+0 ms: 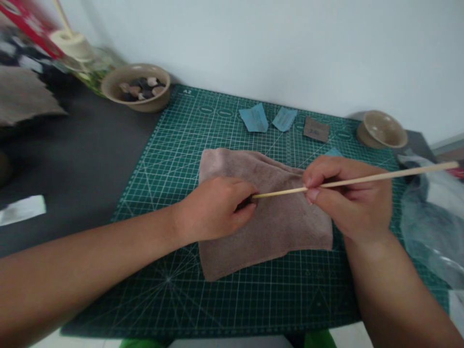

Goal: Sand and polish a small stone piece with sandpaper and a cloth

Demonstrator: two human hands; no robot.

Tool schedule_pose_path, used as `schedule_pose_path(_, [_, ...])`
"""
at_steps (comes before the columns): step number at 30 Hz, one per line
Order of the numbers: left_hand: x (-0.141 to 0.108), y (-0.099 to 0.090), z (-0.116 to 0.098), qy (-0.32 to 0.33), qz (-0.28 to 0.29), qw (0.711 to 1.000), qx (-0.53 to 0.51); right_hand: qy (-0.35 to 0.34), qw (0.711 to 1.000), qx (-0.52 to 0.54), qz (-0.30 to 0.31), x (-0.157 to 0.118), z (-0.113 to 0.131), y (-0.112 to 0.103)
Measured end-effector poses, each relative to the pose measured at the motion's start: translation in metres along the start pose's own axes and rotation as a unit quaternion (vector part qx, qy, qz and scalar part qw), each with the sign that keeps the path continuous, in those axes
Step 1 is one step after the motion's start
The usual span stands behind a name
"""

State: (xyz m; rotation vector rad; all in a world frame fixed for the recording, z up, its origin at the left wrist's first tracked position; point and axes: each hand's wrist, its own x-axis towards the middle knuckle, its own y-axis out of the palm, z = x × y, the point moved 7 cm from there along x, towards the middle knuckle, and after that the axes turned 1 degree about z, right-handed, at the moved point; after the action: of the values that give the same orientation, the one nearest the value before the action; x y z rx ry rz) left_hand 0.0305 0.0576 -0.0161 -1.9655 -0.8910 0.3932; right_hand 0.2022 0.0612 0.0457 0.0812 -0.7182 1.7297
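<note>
1. A green cutting mat [232, 304] spreads out beneath both hands, its printed grid running past the fingers on every side.
2. A folded, pinkish-brown terry towel [275, 237] lies on the mat directly under the fingers of both hands.
3. A crumpled clear plastic bag [431, 217] sits on the mat's edge, to the right of the right fingers.
4. The left hand [213, 210] rests on the towel, its fingers curled inward. Whether they grip anything is impossible to tell.
5. The right hand [350, 198] is clenched, its thumb and fingers [311, 179] pinching the stick just right of the towel's centre.
6. Two ceramic bowls sit beyond the fingers: a pebble bowl [136, 104] ahead of the left hand and a second bowl [381, 129] ahead of the right.
7. A thin wooden stick [384, 180] runs from the right fingers to the left fingers, where its tip meets them above the towel.
8. Two blue sandpaper scraps [253, 118] and a brown scrap [316, 129] lie on the mat, just ahead of the fingers.
9. Small dark and pinkish pebbles [143, 88] fill the bowl's bottom, well ahead of the left fingers.
</note>
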Motion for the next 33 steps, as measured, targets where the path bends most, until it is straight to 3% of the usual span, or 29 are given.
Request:
schedule_pose_path(8, [-0.001,0.004,-0.005,0.03,-0.006,0.999,0.04,0.003,1.0,0.001,0.026,0.002,0.0,0.002])
schedule_pose_path(16, [-0.001,-0.003,0.002,-0.028,-0.041,0.999,-0.009,0.015,1.0,0.011,0.016,0.0,-0.002,0.0])
schedule_pose_path(26, [-0.001,-0.002,0.002,-0.015,-0.053,0.998,-0.02,0.058,0.998,-0.014,-0.006,-0.002,-0.007,-0.005])
schedule_pose_path(29, [-0.001,-0.002,0.003,-0.012,-0.054,0.998,-0.023,0.102,0.995,-0.007,-0.022,-0.001,-0.013,-0.008])
schedule_pose_path(33, [-0.001,-0.002,0.005,-0.015,-0.054,0.998,-0.024,0.208,0.977,0.048,-0.001,0.0,-0.033,-0.008])
